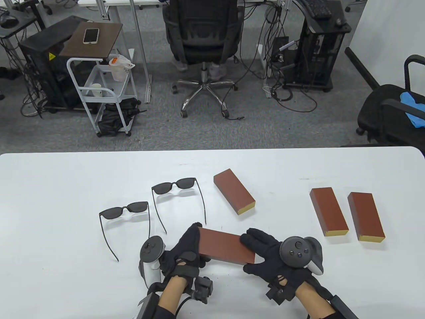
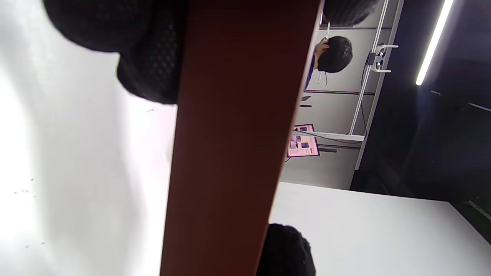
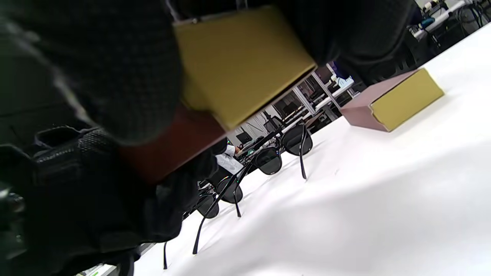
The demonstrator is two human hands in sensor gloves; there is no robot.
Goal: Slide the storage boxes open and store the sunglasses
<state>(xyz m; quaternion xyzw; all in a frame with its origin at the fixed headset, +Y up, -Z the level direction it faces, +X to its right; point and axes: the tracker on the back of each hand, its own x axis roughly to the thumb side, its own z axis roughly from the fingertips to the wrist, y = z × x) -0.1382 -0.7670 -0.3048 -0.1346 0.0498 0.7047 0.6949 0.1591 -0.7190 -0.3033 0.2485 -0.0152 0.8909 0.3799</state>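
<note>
While both hands grip one closed box, no sunglasses are stored yet.

From left to right: two pairs of sunglasses, the left pair (image 1: 124, 210) and the farther pair (image 1: 174, 186), lie unfolded on the white table (image 1: 53, 232); the left hand (image 1: 184, 254) and right hand (image 1: 269, 254) curl round the ends of the held box (image 1: 225, 246) at the near edge; its yellow drawer end (image 3: 238, 57) looks flush, so sliding seems not yet begun. Beyond sit a middle box (image 1: 234, 191) and, at the right, two boxes (image 1: 328, 211) (image 1: 365, 216), all closed; whether any is already filled cannot be told.
</note>
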